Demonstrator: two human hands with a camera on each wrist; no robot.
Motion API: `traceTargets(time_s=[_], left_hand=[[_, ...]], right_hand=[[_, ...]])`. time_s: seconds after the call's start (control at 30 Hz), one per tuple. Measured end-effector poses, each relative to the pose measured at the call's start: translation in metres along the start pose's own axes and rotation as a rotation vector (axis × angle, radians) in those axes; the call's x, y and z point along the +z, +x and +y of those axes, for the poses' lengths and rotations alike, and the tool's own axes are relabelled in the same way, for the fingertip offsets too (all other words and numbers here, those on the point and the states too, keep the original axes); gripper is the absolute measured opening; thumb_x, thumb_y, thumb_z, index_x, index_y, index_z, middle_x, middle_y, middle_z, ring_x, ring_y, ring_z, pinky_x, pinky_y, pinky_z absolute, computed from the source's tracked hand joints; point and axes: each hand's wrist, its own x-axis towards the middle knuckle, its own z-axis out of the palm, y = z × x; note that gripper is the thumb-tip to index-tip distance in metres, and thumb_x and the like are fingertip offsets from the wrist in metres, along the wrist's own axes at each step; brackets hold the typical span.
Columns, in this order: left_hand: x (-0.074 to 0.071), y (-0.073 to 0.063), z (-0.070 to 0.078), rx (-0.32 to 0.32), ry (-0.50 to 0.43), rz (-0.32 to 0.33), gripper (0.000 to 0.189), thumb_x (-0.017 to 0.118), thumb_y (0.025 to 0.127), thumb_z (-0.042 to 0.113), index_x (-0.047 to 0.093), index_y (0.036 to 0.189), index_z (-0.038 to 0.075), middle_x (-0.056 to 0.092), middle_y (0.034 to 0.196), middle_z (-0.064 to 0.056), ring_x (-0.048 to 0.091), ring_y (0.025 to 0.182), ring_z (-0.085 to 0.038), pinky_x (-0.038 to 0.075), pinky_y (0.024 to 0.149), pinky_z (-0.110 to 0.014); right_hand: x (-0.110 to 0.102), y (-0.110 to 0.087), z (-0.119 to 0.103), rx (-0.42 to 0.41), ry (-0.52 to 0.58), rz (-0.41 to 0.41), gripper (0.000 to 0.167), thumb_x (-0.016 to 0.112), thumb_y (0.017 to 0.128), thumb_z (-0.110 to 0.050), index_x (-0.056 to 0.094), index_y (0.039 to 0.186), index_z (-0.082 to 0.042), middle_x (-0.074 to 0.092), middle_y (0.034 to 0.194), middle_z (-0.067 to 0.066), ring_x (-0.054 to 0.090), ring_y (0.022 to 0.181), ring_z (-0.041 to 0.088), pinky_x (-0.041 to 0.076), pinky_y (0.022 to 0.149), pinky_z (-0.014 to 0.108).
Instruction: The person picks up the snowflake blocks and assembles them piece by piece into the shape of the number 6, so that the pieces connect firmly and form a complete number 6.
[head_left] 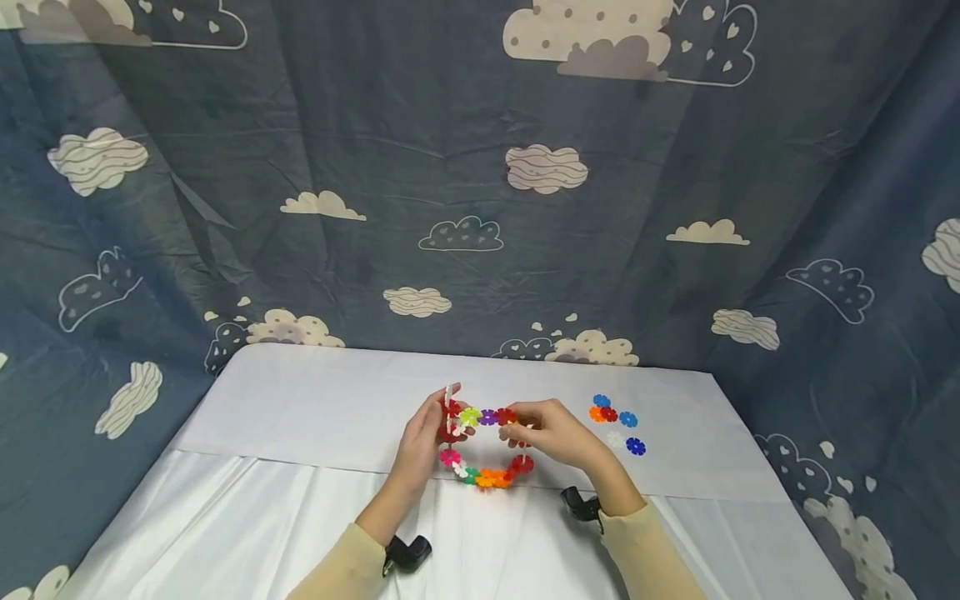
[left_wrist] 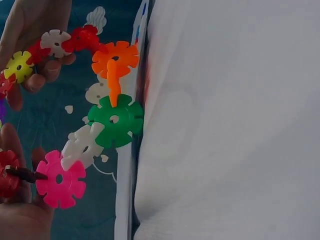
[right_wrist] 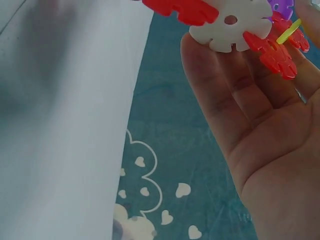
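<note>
A ring of linked plastic snowflake discs (head_left: 492,477) in red, orange, green, white, pink, purple and yellow is held up between both hands above the table. On its left side my left hand (head_left: 415,446) grips the red discs. My right hand (head_left: 561,431) pinches the right side between thumb and fingers. In the left wrist view, the green disc (left_wrist: 115,120) hangs between an orange disc (left_wrist: 125,54) and a white one, with the pink disc (left_wrist: 61,179) close to my left fingers. Seen from the right wrist, my fingers lie behind a white disc (right_wrist: 220,34).
Several loose discs lie on the white table to the right: a blue disc (head_left: 628,419), a darker blue disc (head_left: 636,447), a white disc (head_left: 615,439), and an orange disc (head_left: 596,414) beside a red one. A dark curtain (head_left: 465,183) with cloud prints stands behind the table.
</note>
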Motion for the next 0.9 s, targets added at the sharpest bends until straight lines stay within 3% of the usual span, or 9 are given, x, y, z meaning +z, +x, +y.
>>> traceTargets(time_s=[0.13, 0.27, 0.43, 0.57, 0.67, 0.8, 0.9], left_hand=[[-0.001, 0.005, 0.003, 0.022, 0.02, -0.001, 0.043, 0.049, 0.114, 0.033, 0.054, 0.149, 0.009, 0.063, 0.136, -0.015, 0.074, 0.095, -0.013, 0.063, 0.082, -0.024], [-0.003, 0.007, 0.004, 0.015, -0.001, -0.012, 0.041, 0.047, 0.115, 0.03, 0.052, 0.147, 0.006, 0.065, 0.127, -0.017, 0.075, 0.088, -0.023, 0.063, 0.072, -0.026], [-0.005, 0.004, 0.005, 0.03, 0.056, -0.041, 0.041, 0.036, 0.117, 0.033, 0.049, 0.149, 0.01, 0.065, 0.127, -0.016, 0.066, 0.086, -0.018, 0.056, 0.077, -0.022], [-0.003, 0.001, 0.005, 0.087, 0.106, -0.058, 0.038, 0.038, 0.117, 0.028, 0.048, 0.149, 0.01, 0.061, 0.127, -0.019, 0.059, 0.088, -0.017, 0.054, 0.079, -0.025], [-0.001, 0.0, 0.004, 0.108, 0.111, -0.047, 0.034, 0.043, 0.116, 0.023, 0.05, 0.146, 0.008, 0.062, 0.126, -0.021, 0.058, 0.091, -0.014, 0.055, 0.079, -0.025], [0.0, 0.0, 0.004, 0.097, 0.105, -0.025, 0.034, 0.044, 0.115, 0.022, 0.052, 0.144, 0.007, 0.063, 0.125, -0.022, 0.057, 0.095, -0.015, 0.056, 0.079, -0.021], [0.001, 0.001, 0.004, 0.083, 0.098, -0.009, 0.033, 0.046, 0.115, 0.023, 0.053, 0.144, 0.008, 0.063, 0.125, -0.022, 0.057, 0.094, -0.022, 0.056, 0.078, -0.02]], right_hand=[[0.003, 0.002, 0.002, 0.001, 0.025, 0.005, 0.024, 0.067, 0.105, -0.032, 0.076, 0.108, -0.009, 0.08, 0.1, 0.011, 0.075, 0.089, 0.027, 0.062, 0.083, 0.03], [0.007, 0.003, 0.002, 0.009, 0.03, 0.014, 0.023, 0.068, 0.105, -0.033, 0.076, 0.107, -0.012, 0.08, 0.101, 0.007, 0.075, 0.092, 0.024, 0.064, 0.089, 0.035], [0.01, 0.005, 0.0, 0.003, -0.003, 0.044, 0.03, 0.072, 0.102, -0.035, 0.077, 0.116, -0.008, 0.078, 0.106, 0.004, 0.071, 0.098, 0.019, 0.064, 0.094, 0.039], [0.012, 0.004, -0.001, 0.011, -0.007, 0.046, 0.035, 0.074, 0.101, -0.037, 0.076, 0.124, -0.011, 0.078, 0.111, 0.002, 0.069, 0.103, 0.019, 0.062, 0.098, 0.044], [0.011, 0.003, 0.002, 0.005, 0.011, 0.032, 0.039, 0.072, 0.102, -0.036, 0.072, 0.134, -0.015, 0.077, 0.123, 0.004, 0.071, 0.113, 0.024, 0.061, 0.1, 0.044], [-0.005, -0.001, 0.014, -0.005, 0.11, 0.061, 0.043, 0.067, 0.106, -0.031, 0.064, 0.145, -0.013, 0.073, 0.134, 0.012, 0.072, 0.12, 0.03, 0.061, 0.102, 0.043], [-0.03, -0.009, 0.035, 0.032, 0.163, 0.182, 0.042, 0.063, 0.108, -0.03, 0.063, 0.144, -0.007, 0.074, 0.13, 0.018, 0.074, 0.113, 0.033, 0.063, 0.098, 0.042]])
